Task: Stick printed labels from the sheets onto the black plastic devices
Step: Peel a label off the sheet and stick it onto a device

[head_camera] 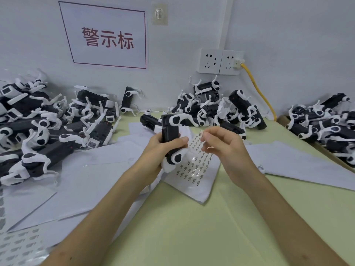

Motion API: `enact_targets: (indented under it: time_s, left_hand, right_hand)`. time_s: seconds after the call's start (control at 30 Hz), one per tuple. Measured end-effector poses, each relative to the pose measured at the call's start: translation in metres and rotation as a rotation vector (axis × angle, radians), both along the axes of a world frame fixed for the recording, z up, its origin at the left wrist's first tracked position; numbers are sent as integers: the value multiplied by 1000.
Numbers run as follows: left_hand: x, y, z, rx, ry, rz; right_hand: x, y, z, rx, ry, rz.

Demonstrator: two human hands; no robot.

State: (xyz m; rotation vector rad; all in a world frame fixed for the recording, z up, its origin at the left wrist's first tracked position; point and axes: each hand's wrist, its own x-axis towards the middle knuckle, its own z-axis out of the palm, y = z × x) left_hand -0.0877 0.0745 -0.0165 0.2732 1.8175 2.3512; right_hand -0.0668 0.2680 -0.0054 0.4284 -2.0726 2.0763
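Note:
My left hand grips a black plastic device with white parts, held upright above the table's middle. My right hand is just to its right, thumb and forefinger pinched together near a small printed label at the fingertips. Under both hands lies a label sheet with rows of small printed labels, resting on white backing paper.
Heaps of black-and-white devices lie at the left, at the back centre and at the right. Used white sheets cover the left of the yellow-green table; another sheet lies right. A yellow cable hangs from the wall socket.

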Motion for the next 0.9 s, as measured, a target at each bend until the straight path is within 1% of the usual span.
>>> enact_targets:
  time_s: [0.1,0.2,0.37,0.5,0.9]
  left_hand:
    - [3,4,-2,25,-19,-75]
    - [5,6,-2,-1,3,-111]
    - [8,9,-4,-149,72,-88]
    - [14,14,-2,-213,124,-81]
    - [21,20,-1,-294,196,-63]
  right_hand:
    - [1,-1,-1,-22,-38,72]
    - [0,-1,-2,-13,-17,20]
    - [0,-4,-5,18,41,-20]
    - [0,-8,-8,23,39,-42]
    - [1,-12,-10,30,37,-108]
